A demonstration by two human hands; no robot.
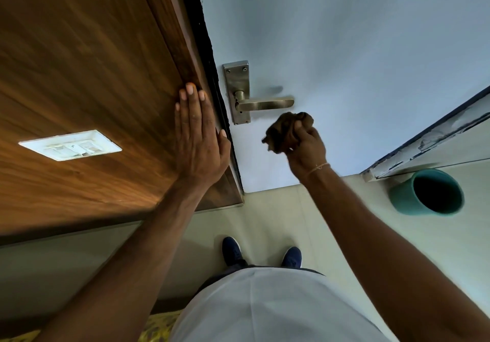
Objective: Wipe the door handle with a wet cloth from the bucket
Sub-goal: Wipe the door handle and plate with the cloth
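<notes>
Head view: right hand (305, 147) fisted round crumpled brown cloth (287, 131), just below brushed-metal lever handle (265, 103) on pale door (358, 50), not touching; left hand (197, 140) flat, open, empty on wood-grain panel (79, 63); round teal bucket (427, 192) on floor, right

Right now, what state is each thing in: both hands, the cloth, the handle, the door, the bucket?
left hand: open, flat on the wooden panel
right hand: shut on the cloth
cloth: bunched, just below the lever, not touching
door handle: level, not pressed
door: shut or ajar, cannot tell
bucket: upright on the floor; inside too dark to tell
</notes>
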